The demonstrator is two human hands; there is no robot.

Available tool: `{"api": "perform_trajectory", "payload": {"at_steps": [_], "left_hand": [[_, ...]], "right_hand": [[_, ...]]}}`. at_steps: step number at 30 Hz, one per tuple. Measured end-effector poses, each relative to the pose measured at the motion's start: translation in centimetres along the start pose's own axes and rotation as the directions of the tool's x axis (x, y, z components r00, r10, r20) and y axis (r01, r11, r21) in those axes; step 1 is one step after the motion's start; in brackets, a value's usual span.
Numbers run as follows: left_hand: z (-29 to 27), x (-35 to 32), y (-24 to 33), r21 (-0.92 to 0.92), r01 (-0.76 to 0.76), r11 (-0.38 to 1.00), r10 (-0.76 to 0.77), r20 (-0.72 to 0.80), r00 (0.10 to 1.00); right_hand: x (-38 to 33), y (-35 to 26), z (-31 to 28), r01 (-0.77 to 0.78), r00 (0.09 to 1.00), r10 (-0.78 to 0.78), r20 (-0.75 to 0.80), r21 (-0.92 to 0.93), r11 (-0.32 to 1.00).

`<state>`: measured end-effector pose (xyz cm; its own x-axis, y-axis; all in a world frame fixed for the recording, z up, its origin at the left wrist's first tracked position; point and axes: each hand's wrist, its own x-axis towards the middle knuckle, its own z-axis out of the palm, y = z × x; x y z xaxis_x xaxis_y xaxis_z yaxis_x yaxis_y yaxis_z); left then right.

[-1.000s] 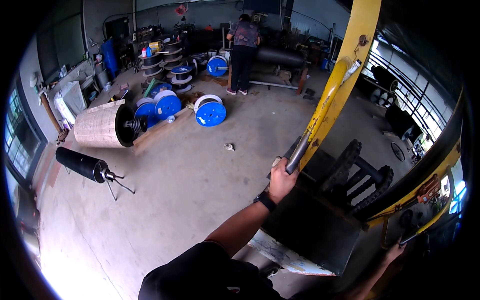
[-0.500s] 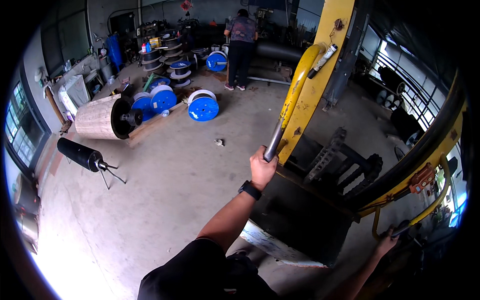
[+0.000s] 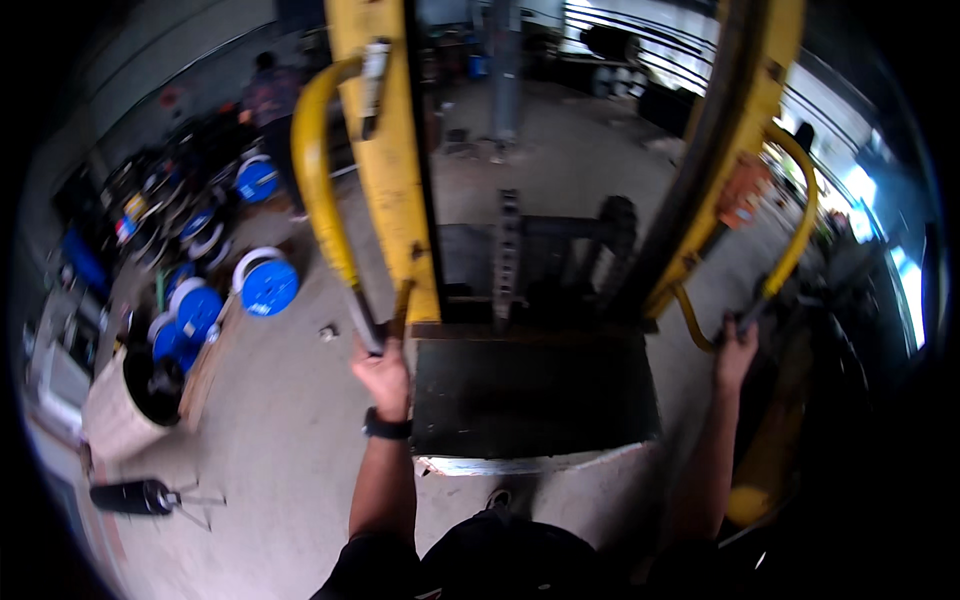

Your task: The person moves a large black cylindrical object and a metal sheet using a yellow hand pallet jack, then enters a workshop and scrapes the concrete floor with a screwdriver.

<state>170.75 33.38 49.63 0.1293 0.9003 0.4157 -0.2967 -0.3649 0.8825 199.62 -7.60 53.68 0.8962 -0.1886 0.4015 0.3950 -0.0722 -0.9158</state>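
Note:
Both my hands grip the curved yellow handles of a wheeled yellow lifting machine with a tall mast (image 3: pixel 385 150). My left hand (image 3: pixel 382 372), a dark watch above it on the wrist, is closed round the bare grey lower end of the left handle (image 3: pixel 318 190). On the other side, my right hand (image 3: pixel 737 350) is wrapped round the dark lower part of the right handle (image 3: pixel 800 235). A dark box-like base (image 3: pixel 535 395) sits between my arms, with a chain (image 3: pixel 507 250) rising behind it. An orange-red part (image 3: pixel 745 190) is fixed to the right post.
Blue-ended cable reels (image 3: pixel 268 287) stand on the floor at left, near a wooden drum (image 3: pixel 120 405). A black roller (image 3: pixel 135 497) rests on thin legs at lower left. Another person (image 3: pixel 272 110) stands at the back left. A grey pillar (image 3: pixel 504 80) rises beyond the mast.
The view has swung right, so the mast now stands upright ahead and the reels and person lie farther left. Both hands have stayed on the handles.

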Motion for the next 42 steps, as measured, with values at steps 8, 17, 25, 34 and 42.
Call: {"api": "perform_trajectory", "payload": {"at_steps": [8, 17, 25, 34, 42], "left_hand": [[-1.3, 0.7, -1.0, 0.168, -0.071, 0.983, 0.091, -0.11, 0.99], [0.5, -5.0, 2.3, 0.766, -0.339, 0.546, 0.627, -0.106, 0.772], [19.9, -25.0, 7.1, 0.691, -0.553, 0.465, 0.625, 0.186, 0.758], [39.3, -38.6, 5.8, 0.197, -0.718, 0.668, 0.487, 0.613, 0.622], [55.9, -40.2, -1.1, 0.205, -0.464, 0.862, 0.102, 0.826, 0.554]], "right_hand": [[0.0, 1.9, 1.6, 0.024, 0.995, -0.014, 0.097, -0.098, 0.995], [1.9, 10.1, -4.7, -0.227, 0.82, 0.154, 0.551, 0.067, 0.972], [3.8, 21.1, -7.5, 0.182, 0.378, 0.07, 0.923, -0.148, 0.972], [10.5, 27.2, -12.6, 0.219, 0.01, 0.256, 0.967, -0.252, 0.943], [24.8, 40.0, -8.9, 0.046, 0.104, 0.283, 0.954, -0.289, 0.956]]}}
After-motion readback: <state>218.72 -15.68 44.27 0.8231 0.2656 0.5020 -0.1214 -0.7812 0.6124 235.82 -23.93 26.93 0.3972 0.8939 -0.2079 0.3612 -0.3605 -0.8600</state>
